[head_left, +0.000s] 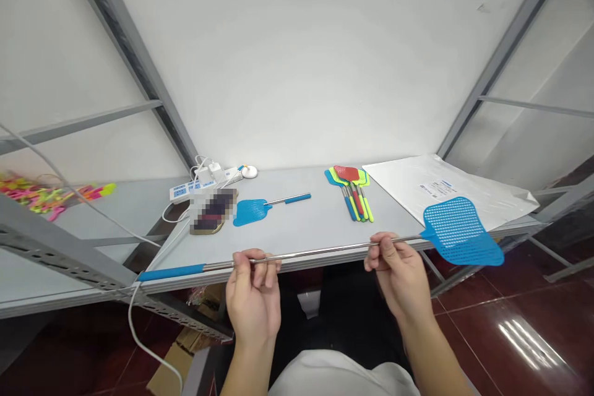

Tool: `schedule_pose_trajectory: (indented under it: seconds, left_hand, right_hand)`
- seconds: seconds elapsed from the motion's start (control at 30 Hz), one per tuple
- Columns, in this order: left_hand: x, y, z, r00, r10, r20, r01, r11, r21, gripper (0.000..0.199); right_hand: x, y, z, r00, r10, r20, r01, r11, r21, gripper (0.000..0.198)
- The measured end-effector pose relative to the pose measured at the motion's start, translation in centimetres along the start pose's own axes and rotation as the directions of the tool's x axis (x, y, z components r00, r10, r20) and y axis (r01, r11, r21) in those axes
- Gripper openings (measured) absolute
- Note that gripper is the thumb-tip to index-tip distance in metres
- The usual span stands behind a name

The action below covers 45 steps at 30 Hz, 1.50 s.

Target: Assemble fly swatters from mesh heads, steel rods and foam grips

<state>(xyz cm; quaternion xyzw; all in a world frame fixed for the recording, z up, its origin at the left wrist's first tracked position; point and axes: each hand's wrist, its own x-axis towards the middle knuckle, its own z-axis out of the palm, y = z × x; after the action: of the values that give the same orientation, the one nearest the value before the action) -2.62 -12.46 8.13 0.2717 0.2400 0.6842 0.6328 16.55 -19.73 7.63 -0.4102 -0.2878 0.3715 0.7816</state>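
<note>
Both my hands hold one long fly swatter (320,251) with an extended metal rod, a blue handle at the left and a blue mesh head at the right. My left hand (254,291) is closed on the rod near the handle end. Close to the swatter head, my right hand (400,272) pinches the rod between thumb and fingers. Behind the rod, a shorter blue fly swatter (253,211) lies on the shelf (288,236). Further right is a pile of several fly swatters (355,189) in red, green, yellow and blue.
A white plastic mailer bag (403,176) covers the shelf's right side. At the left are a power strip (180,190) with white cables, a round white device (249,171) and a pixelated object (214,213). Colourful items (41,195) lie far left. Grey metal posts (134,43) frame the shelf.
</note>
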Motion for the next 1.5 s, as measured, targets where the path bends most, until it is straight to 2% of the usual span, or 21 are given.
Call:
schedule_pose_trajectory:
  seconds: [0.2,0.3,0.37,0.43,0.5,0.57,0.63,0.7,0.8,0.93,1.0,1.1,1.2,1.37,1.5]
  left_hand:
    - [-0.1,0.9,0.1,0.996,0.081,-0.025,-0.080,0.996,0.029,0.032]
    - [-0.7,0.3,0.5,0.993,0.087,-0.085,-0.089,0.996,-0.020,0.032]
    - [-1.2,-0.5,0.7,0.991,0.081,-0.107,-0.086,0.996,-0.039,0.033]
    - [-1.8,-1.7,0.8,0.996,0.027,-0.083,-0.029,0.999,-0.024,0.034]
    - [-2.7,-2.9,1.0,0.996,-0.083,-0.020,0.084,0.996,0.009,0.036]
    - [-3.4,-3.8,1.2,0.982,-0.180,0.053,0.178,0.983,0.037,0.038]
    - [-3.8,-4.3,1.4,0.973,-0.210,0.100,0.206,0.977,0.052,0.043]
    - [-3.6,-4.3,1.3,0.981,-0.168,0.092,0.163,0.985,0.062,0.049]
    - [-2.6,-3.5,0.9,0.997,-0.077,0.013,0.076,0.992,0.096,0.051]
    - [-0.4,-1.5,-0.2,0.987,0.057,-0.152,-0.043,0.995,0.090,0.044]
    - [0.4,-0.6,-0.7,0.976,0.115,-0.185,-0.101,0.991,0.083,0.044]
    - [0.7,-0.3,-0.8,0.978,0.119,-0.171,-0.107,0.991,0.079,0.042]
    - [0.2,-1.0,-0.6,0.986,0.074,-0.153,-0.066,0.996,0.055,0.037]
    - [0.1,-1.6,-0.4,0.986,0.048,-0.160,-0.049,0.999,-0.003,0.035]
    - [1.3,-0.4,-0.9,0.969,0.113,-0.219,-0.116,0.993,-0.001,0.039]
  right_hand:
    - [0.6,-1.6,-1.6,0.997,-0.005,-0.076,0.006,1.000,0.012,0.021]
    - [0.2,-0.5,-0.5,0.991,-0.026,-0.133,0.034,0.997,0.063,0.020]
    - [-0.6,0.9,0.8,0.992,-0.003,-0.129,0.015,0.996,0.087,0.020]
    - [-1.6,2.3,2.2,0.998,0.066,-0.021,-0.064,0.995,0.074,0.021]
    - [-2.6,3.3,3.3,0.988,0.127,0.092,-0.132,0.990,0.049,0.022]
    - [-3.1,3.8,3.7,0.982,0.152,0.116,-0.159,0.985,0.059,0.024]
    - [-3.2,3.8,3.7,0.980,0.166,0.105,-0.174,0.982,0.074,0.027]
    - [-3.0,3.7,3.3,0.981,0.163,0.106,-0.170,0.984,0.061,0.028]
    - [-2.4,3.3,2.5,0.989,0.122,0.087,-0.123,0.992,0.012,0.027]
    - [-0.8,2.4,0.8,0.995,0.056,-0.076,-0.051,0.996,0.067,0.025]
    - [0.2,1.7,-0.2,0.989,0.056,-0.135,-0.040,0.992,0.117,0.024]
    - [1.4,0.9,-1.5,0.984,0.119,-0.133,-0.091,0.975,0.201,0.022]
    - [2.0,0.6,-2.2,0.978,0.159,-0.131,-0.122,0.960,0.254,0.019]
    - [2.2,0.7,-2.3,0.973,0.104,-0.207,-0.040,0.956,0.290,0.017]
    - [1.6,1.0,-1.4,0.982,0.087,-0.168,-0.044,0.968,0.248,0.020]
